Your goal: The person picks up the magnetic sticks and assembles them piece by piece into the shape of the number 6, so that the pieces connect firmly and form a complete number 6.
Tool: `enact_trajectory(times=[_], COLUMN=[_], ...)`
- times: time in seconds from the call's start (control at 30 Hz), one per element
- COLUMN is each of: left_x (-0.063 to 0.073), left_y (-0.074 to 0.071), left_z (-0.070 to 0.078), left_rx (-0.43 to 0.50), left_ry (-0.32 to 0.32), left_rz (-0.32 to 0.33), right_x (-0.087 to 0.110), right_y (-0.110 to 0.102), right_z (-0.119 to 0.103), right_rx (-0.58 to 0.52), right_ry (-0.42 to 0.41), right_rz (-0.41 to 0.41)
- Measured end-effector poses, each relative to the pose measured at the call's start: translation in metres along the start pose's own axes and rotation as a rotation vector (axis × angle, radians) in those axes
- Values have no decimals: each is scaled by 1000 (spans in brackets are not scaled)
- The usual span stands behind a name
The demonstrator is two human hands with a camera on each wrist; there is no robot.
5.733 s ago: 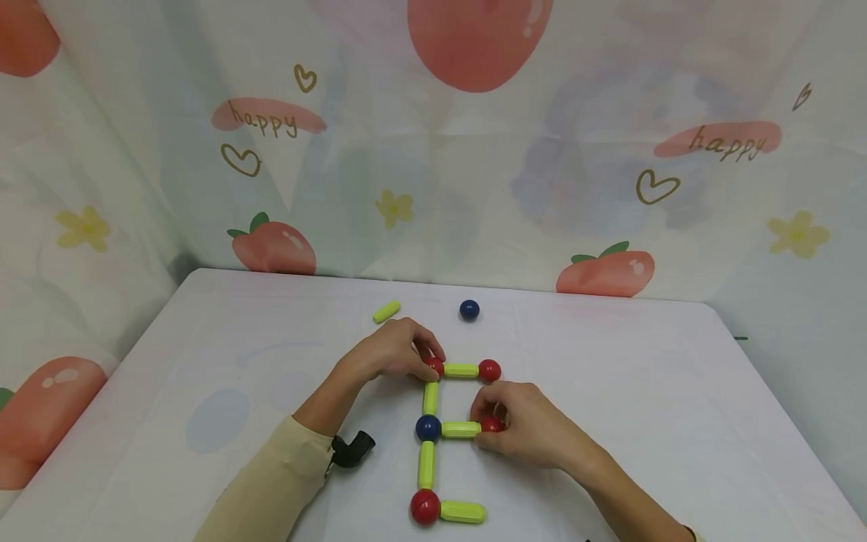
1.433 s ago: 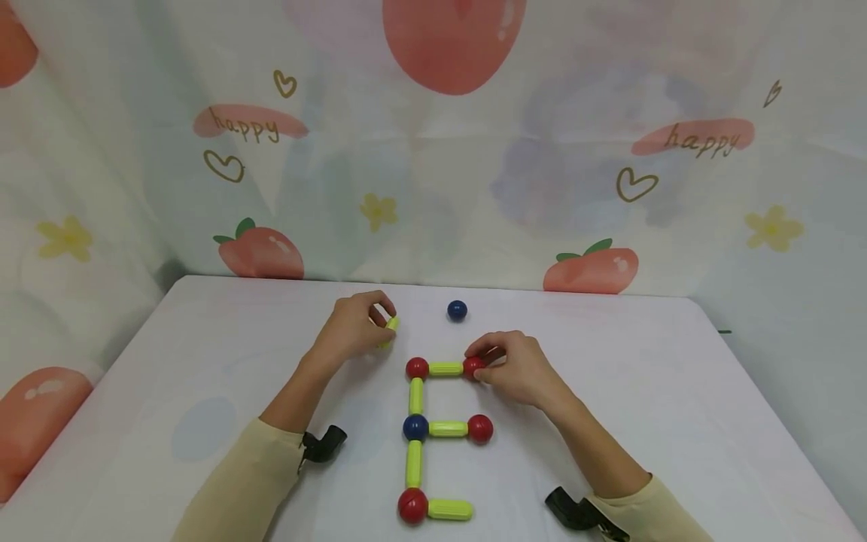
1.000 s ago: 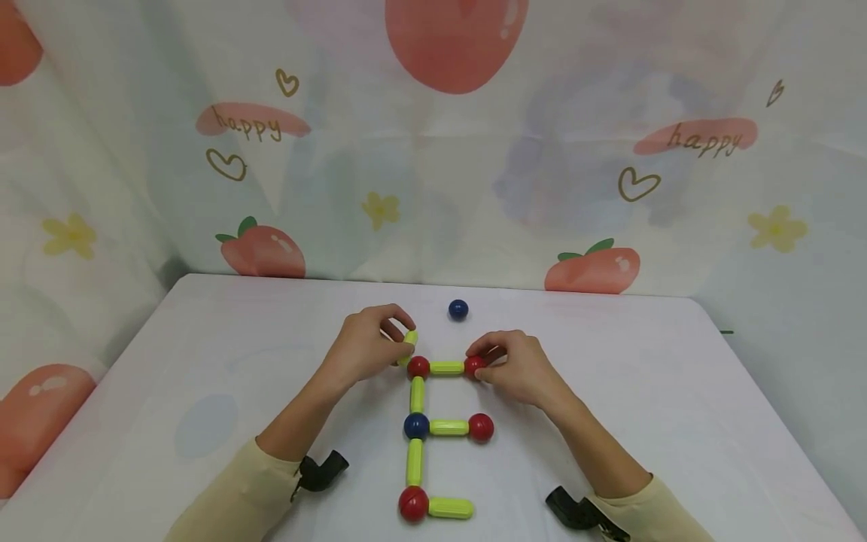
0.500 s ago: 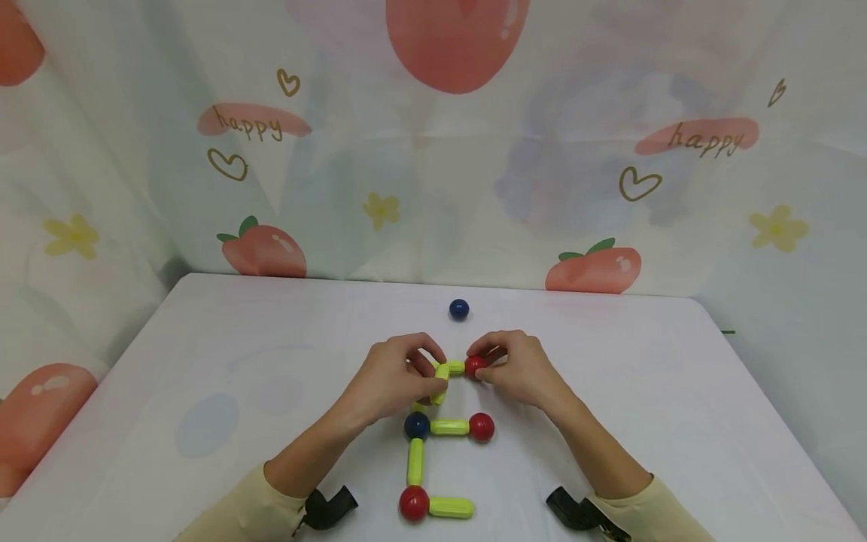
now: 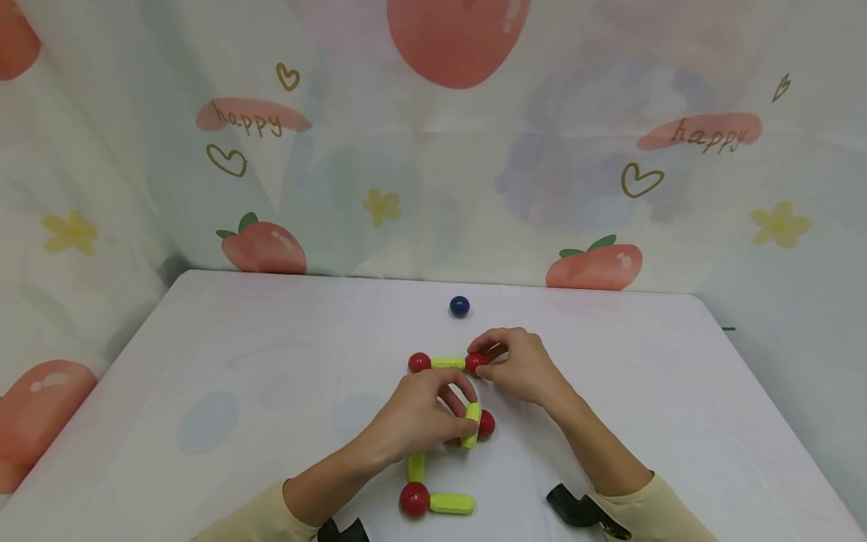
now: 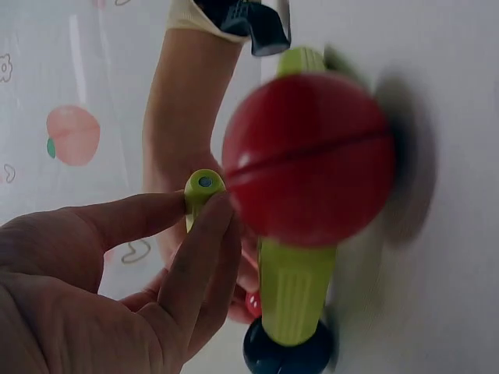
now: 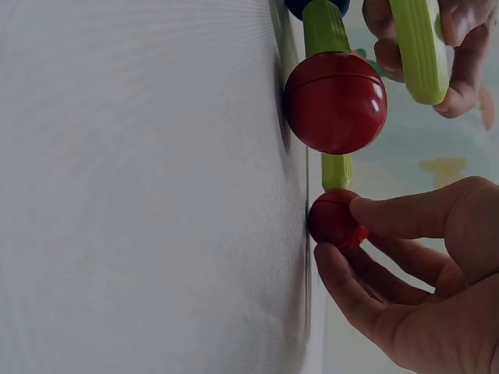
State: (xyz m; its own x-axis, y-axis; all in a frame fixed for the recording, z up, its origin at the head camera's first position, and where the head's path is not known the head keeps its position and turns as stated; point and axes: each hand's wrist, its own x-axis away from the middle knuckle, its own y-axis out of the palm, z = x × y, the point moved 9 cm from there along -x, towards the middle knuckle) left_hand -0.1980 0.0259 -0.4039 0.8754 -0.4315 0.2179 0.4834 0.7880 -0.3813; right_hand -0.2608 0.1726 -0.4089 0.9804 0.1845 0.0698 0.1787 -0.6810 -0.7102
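Observation:
My left hand pinches a loose lime-green magnetic rod between thumb and fingers, over the middle arm of a figure built from rods and balls. In the left wrist view the rod's end shows a grey magnet disc. At the figure's upper right corner my right hand holds a red ball, its fingertips around it in the right wrist view. A green rod joins that ball to the upper left red ball. The middle red ball sits just beyond the held rod. My left hand hides the figure's blue centre ball in the head view.
A separate blue ball lies toward the back of the white table. Nearest me, a red ball has a green rod pointing right with a bare end. A printed cloth hangs behind the table.
My left hand picked up the loose green rod from the back and brought it forward and right, over the middle arm. My right hand moved from the middle red ball to the upper right one.

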Motion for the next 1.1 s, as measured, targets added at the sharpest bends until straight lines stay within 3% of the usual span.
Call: enact_trajectory(times=[0.2, 0.4, 0.7, 1.1], left_x=[7, 12, 17, 19], left_y=[19, 32, 43, 41], left_z=[-2, -3, -11, -8], left_rx=[44, 27, 44, -14], left_ry=[-19, -30, -51, 11], left_rz=[-55, -92, -80, -22], right_x=[0, 0, 0, 1], right_y=[0, 0, 1, 0], right_z=[0, -1, 1, -2], right_rx=[-9, -5, -11, -10], right_ry=[6, 5, 23, 2], right_rz=[0, 5, 7, 13])
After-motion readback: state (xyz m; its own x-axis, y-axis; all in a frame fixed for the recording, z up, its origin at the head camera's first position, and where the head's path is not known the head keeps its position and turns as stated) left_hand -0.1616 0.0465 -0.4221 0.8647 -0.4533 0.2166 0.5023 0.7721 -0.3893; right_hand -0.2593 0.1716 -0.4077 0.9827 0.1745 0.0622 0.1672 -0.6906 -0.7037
